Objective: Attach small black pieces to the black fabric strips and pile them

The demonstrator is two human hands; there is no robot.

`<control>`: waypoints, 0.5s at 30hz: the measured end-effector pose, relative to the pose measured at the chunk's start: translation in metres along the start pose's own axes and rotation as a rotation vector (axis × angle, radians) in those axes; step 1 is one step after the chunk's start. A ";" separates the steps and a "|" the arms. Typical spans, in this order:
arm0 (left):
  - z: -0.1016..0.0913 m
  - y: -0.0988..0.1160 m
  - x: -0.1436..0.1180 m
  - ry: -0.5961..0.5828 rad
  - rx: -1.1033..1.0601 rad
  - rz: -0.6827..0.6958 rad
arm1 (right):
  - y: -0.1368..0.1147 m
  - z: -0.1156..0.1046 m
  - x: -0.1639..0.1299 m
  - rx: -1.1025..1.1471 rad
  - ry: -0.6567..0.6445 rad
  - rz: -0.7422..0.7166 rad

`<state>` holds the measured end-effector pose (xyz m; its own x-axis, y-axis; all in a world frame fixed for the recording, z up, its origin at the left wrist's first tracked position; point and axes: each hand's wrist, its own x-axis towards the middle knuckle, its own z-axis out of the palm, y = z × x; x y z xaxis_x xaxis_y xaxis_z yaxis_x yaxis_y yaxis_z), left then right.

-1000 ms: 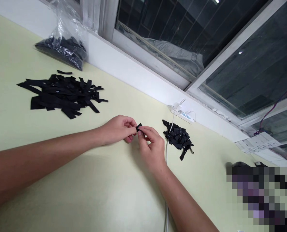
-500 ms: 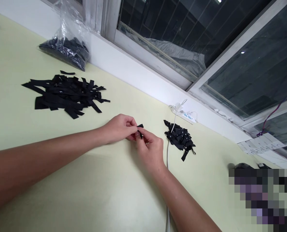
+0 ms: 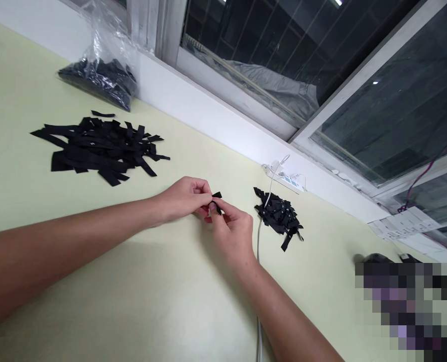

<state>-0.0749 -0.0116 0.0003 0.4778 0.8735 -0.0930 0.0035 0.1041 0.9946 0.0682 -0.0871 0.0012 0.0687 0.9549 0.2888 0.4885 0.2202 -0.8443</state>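
Both grips are pinched shut on one small black fabric strip [image 3: 216,200]: the left hand [image 3: 184,198] nips it between thumb and fingertips, and the right hand [image 3: 233,231] pinches it from the other side, just above the middle of the pale yellow counter [image 3: 151,301]. Toward the counter's left end lies a heap of long flat black strips [image 3: 99,150]; behind it, at the back edge, sits a clear plastic bag of black pieces [image 3: 99,75]. Just right of the hands lies a smaller pile of folded black pieces [image 3: 279,216], crossed by a white cable [image 3: 259,241] from a white power strip [image 3: 286,177]. No writing is legible.
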 end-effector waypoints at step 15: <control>0.003 0.003 -0.001 0.035 -0.059 0.009 | 0.007 0.005 0.001 0.095 0.027 0.033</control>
<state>-0.0724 -0.0133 0.0040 0.4469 0.8903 -0.0869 -0.0529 0.1232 0.9910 0.0675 -0.0838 -0.0061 0.1072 0.9566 0.2710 0.4006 0.2079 -0.8924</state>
